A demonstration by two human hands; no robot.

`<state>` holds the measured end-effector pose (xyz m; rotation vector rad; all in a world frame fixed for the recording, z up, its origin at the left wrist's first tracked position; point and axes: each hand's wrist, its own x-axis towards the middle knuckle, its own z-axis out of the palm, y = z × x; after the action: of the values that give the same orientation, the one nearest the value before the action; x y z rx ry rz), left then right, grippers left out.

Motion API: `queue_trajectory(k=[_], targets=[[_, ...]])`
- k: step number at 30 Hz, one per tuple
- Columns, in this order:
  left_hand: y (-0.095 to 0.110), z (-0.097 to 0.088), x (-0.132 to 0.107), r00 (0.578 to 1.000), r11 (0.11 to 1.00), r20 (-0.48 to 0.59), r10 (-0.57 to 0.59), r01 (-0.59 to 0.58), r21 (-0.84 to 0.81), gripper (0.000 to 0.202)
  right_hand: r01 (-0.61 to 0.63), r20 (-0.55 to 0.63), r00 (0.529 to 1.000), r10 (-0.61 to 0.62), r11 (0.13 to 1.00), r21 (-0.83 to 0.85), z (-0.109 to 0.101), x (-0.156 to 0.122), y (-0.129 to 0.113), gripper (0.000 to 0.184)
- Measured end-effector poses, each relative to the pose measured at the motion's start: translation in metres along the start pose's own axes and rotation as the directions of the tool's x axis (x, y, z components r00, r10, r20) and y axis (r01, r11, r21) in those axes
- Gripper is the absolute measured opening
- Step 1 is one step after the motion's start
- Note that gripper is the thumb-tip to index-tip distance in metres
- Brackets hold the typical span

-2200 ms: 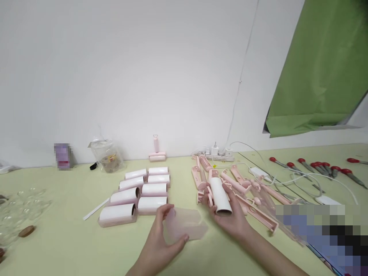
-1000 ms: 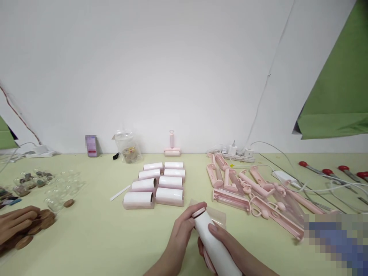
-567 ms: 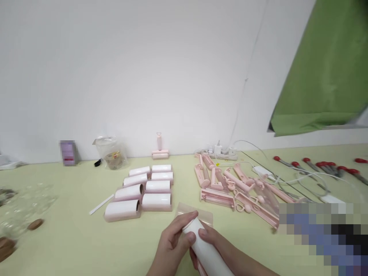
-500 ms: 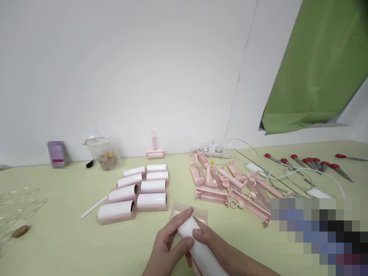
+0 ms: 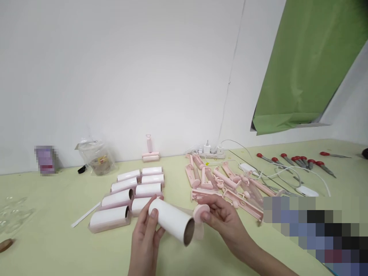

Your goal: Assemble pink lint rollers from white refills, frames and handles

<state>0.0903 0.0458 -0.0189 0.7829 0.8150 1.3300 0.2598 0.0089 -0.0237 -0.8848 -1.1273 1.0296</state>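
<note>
My left hand (image 5: 146, 230) is closed round a white lint roller roll (image 5: 171, 219), tilted so that its open cardboard end faces down to the right. Just off that end, my right hand (image 5: 225, 220) pinches a pale pink round end piece (image 5: 201, 213) between thumb and fingers. A small gap shows between the roll and the pink piece. Beneath them on the table lies a clear plastic cover (image 5: 198, 232), partly hidden by my hands. Two columns of white rolls (image 5: 109, 218) in clear pink covers stand behind and left of my left hand.
Pink lint roller handles and frames (image 5: 212, 178) lie heaped at the right. An assembled lint roller (image 5: 149, 147) leans on the wall. Red-handled tools (image 5: 299, 161), white cables (image 5: 270, 168) and a power strip (image 5: 211, 155) lie behind; a plastic bag (image 5: 97, 157) stands left.
The white roll has turned so its open end faces right, staying in my left hand. My right hand has come off the roll and moved right, now with the pink end piece.
</note>
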Motion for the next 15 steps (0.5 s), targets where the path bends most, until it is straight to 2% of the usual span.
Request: queue_trajectory(k=[3,8,11,15], targets=[[-0.009,0.005,-0.007,0.999,0.998,-0.002,-0.049,0.049,-0.046,0.044,0.056,0.082,0.995,-0.053,0.998,-0.033,-0.001,-0.003,-0.003,0.012],[-0.02,0.007,-0.009,0.998,0.988,-0.022,-0.064,0.06,-0.142,0.049,0.231,0.165,0.967,-0.196,0.946,-0.229,0.002,-0.006,0.003,0.012],[-0.024,0.005,-0.009,0.997,0.986,-0.025,-0.079,0.074,-0.147,0.039,0.247,0.221,0.955,-0.197,0.942,-0.227,0.005,-0.009,0.009,0.024],[-0.026,0.003,-0.009,0.997,0.988,-0.027,-0.076,0.071,-0.134,0.036,0.255,0.272,0.944,-0.185,0.935,-0.246,0.008,-0.012,0.011,0.022]])
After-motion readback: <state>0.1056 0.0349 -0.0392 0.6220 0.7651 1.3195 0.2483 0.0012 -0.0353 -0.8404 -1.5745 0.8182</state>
